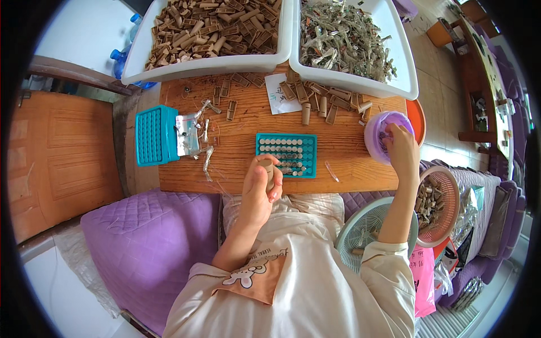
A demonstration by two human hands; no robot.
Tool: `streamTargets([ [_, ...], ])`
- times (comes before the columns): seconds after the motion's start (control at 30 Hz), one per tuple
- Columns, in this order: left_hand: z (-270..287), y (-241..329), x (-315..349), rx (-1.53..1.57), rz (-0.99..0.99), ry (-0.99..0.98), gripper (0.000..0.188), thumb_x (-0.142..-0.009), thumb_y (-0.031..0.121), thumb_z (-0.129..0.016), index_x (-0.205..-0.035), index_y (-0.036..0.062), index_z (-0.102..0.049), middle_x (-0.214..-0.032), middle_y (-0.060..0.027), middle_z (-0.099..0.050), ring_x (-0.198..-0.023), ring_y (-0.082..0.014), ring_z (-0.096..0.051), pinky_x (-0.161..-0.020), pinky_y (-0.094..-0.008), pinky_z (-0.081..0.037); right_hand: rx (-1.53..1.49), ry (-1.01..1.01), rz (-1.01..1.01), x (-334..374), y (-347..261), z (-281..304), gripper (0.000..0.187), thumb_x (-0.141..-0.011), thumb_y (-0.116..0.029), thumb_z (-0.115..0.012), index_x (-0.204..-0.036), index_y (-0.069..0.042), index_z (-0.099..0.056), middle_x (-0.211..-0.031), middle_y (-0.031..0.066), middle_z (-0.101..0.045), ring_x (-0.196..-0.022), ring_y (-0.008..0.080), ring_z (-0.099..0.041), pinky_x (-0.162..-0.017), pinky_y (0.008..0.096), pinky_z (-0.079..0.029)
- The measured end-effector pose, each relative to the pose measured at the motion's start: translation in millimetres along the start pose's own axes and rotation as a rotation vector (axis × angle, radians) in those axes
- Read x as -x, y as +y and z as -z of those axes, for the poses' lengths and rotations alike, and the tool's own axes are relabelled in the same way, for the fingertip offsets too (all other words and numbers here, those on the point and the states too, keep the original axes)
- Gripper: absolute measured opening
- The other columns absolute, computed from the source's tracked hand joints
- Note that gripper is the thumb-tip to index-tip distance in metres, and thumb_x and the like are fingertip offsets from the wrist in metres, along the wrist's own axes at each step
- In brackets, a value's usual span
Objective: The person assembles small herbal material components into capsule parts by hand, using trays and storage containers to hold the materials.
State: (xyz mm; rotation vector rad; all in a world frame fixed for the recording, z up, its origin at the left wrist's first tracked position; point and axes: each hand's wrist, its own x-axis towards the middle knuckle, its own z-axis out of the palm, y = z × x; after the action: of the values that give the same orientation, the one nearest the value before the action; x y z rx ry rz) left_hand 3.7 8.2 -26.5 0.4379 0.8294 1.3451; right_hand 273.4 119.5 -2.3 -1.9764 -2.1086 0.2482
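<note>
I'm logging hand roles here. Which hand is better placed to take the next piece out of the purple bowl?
Probably the right hand: its fingers already reach into the purple bowl. The left hand holds a small tan tube at the teal tray.

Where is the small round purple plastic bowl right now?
In the head view the small round purple plastic bowl sits at the wooden table's right edge, under the right hand, just right of the teal plastic grid tray.

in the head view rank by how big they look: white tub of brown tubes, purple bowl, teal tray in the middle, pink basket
1. white tub of brown tubes
2. pink basket and teal tray: look alike, and the basket lies nearer the camera, so unranked
3. purple bowl
</note>
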Motion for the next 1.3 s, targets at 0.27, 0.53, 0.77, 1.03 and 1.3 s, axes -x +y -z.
streamTargets([
  [0.27, -0.8, -6.7, 4.4, -0.006, 0.111, -0.078, 0.042, -0.086, 0.044, -0.035, -0.101, 0.0052, -0.041, -0.069, -0.001, -0.043, -0.05, -0.0048, -0.032, -0.044, -0.0158, -0.026, 0.106, -0.095, 0.061, -12.9, 17.5, -5.0, 0.01, -0.072, -0.006, -0.052, -0.08, -0.001, -0.054, -0.081, 0.0157, -0.054, -0.075, 0.0326, -0.053, -0.066, 0.0395, -0.041],
  [0.53, -2.8, -7.2, 2.8, 0.008, 0.16, -0.145, 0.044, -0.086, 0.044, -0.034, -0.102, 0.0028, -0.041, -0.072, -0.0009, -0.042, -0.055, -0.0056, -0.034, -0.049, -0.0171, -0.028, -0.052, -0.079, 0.07, -11.1, 17.3, -7.3, 0.009, -0.071, -0.002, -0.053, -0.078, 0.002, -0.053, -0.08, 0.0171, -0.053, -0.076, 0.0341, -0.052, -0.067, 0.0396, -0.04],
  [0.77, -1.7, -8.7, 5.0, 0.021, 0.189, -0.142, 0.042, -0.086, 0.042, -0.035, -0.101, 0.0033, -0.041, -0.072, -0.0011, -0.043, -0.054, -0.0057, -0.035, -0.048, -0.0169, -0.028, 0.01, -0.055, 0.075, -12.1, 18.9, -15.1, 0.01, -0.07, -0.002, -0.054, -0.079, 0.002, -0.053, -0.079, 0.0172, -0.053, -0.074, 0.0343, -0.051, -0.067, 0.0398, -0.04],
  [1.03, 3.2, -10.7, 6.1, 0.052, 0.2, -0.132, 0.04, -0.087, 0.041, -0.035, -0.1, 0.0036, -0.042, -0.071, -0.0014, -0.044, -0.053, -0.006, -0.036, -0.047, -0.0172, -0.029, 0.076, -0.094, 0.111, -11.6, 18.2, -13.1, 0.007, -0.072, -0.004, -0.051, -0.075, 0.001, -0.054, -0.077, 0.0168, -0.054, -0.072, 0.0336, -0.053, -0.064, 0.0401, -0.042],
  [1.3, 2.3, -5.1, 6.5, 0.2, 0.238, -0.131, 0.034, -0.086, 0.034, -0.041, -0.105, 0.0051, -0.042, -0.083, -0.0032, -0.047, -0.066, -0.0096, -0.045, -0.049, -0.0165, -0.036, -0.246, 0.093, 0.011, 2.9, -10.9, 25.8, 0.008, -0.074, -0.004, -0.051, -0.079, 0.001, -0.054, -0.071, 0.0138, -0.054, -0.063, 0.0265, -0.054, -0.059, 0.0308, -0.042],
])
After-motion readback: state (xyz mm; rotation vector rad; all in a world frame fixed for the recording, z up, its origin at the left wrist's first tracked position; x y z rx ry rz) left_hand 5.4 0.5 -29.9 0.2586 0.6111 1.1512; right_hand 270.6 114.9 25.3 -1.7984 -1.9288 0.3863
